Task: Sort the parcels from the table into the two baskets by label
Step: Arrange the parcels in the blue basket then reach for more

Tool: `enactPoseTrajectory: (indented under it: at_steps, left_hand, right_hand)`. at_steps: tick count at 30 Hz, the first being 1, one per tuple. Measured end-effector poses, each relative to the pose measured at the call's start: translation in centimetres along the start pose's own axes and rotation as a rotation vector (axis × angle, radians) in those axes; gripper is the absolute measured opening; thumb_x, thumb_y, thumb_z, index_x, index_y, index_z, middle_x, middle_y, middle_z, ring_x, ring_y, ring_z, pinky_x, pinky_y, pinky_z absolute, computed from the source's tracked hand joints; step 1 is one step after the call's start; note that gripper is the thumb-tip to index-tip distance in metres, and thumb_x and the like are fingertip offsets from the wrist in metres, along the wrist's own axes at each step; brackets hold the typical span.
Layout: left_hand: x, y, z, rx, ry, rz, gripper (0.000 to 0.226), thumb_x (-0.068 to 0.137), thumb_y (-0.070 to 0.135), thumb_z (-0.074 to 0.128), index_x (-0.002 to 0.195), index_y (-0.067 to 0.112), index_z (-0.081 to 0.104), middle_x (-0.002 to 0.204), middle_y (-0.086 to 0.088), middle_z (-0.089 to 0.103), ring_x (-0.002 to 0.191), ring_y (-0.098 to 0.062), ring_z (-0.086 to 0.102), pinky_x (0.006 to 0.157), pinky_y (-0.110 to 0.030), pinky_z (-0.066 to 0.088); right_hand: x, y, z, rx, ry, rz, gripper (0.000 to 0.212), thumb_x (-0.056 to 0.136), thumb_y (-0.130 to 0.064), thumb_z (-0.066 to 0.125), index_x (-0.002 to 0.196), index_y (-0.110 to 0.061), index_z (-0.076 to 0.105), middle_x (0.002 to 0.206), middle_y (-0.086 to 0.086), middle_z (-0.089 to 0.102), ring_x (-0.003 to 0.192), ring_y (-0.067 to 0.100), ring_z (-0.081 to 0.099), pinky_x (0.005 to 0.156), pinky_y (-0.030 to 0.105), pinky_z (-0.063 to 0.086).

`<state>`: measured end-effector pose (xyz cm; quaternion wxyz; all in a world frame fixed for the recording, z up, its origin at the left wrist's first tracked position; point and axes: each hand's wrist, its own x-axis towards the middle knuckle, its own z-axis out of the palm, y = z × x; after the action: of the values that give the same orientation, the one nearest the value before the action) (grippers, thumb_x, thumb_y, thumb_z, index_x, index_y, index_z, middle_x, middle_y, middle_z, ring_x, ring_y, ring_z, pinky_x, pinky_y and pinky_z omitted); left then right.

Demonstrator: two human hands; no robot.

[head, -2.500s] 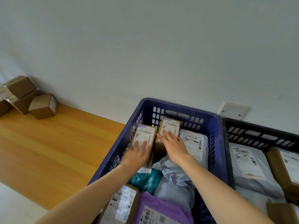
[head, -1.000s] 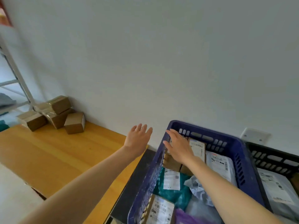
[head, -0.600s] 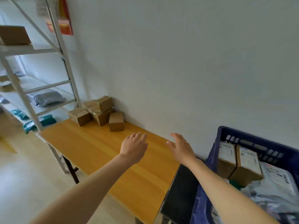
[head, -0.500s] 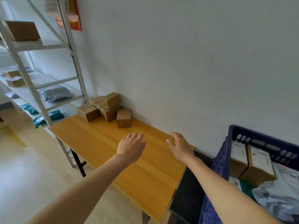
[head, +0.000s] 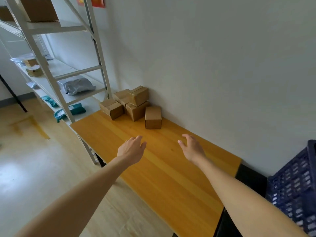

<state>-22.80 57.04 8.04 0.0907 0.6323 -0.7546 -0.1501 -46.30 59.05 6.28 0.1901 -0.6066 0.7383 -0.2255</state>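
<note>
Hands: left hand (head: 131, 150) and right hand (head: 192, 147) both open, empty, now clear of the blue basket (head: 294, 183)
Boxes: (head: 135, 104) twelve o'clock, far end of counter (head: 164, 168)
Meaning: next pickup starting

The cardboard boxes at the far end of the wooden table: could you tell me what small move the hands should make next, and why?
Probably reach both hands farther forward to the nearest cardboard box. The left hand and right hand are open, empty and above the bare wooden table, short of the box. It stands apart from the stacked boxes, so it looks easiest to take first.
</note>
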Motion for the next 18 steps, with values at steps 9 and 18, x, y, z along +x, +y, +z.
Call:
enactPoseTrajectory:
  at_steps: [9,18]
  left_hand:
    - [12.4,-4.0,1.0,-0.110,-0.135,-0.091,0.050,0.103,0.043,0.031,0.147,0.018,0.035,0.132,-0.009,0.056,0.111,-0.028,0.057,0.078,-0.035,0.046]
    - [21.6,-7.1,4.2,-0.342,-0.301,-0.223,0.049,0.103,0.040,0.035,0.147,0.017,0.035,0.137,-0.011,0.051,0.116,-0.029,0.054,0.089,-0.036,0.046]
  right_hand:
    - [11.6,-0.1,5.3,0.087,-0.093,0.095,0.046,0.102,-0.038,0.040,0.141,-0.015,0.041,0.147,0.005,0.043,0.131,0.024,0.045,0.101,0.035,0.039]
    - [18.9,-0.3,9.8,0.173,-0.140,0.229,0.043,0.102,-0.037,0.041,0.140,-0.016,0.043,0.145,0.005,0.045,0.131,0.024,0.045,0.100,0.034,0.039]
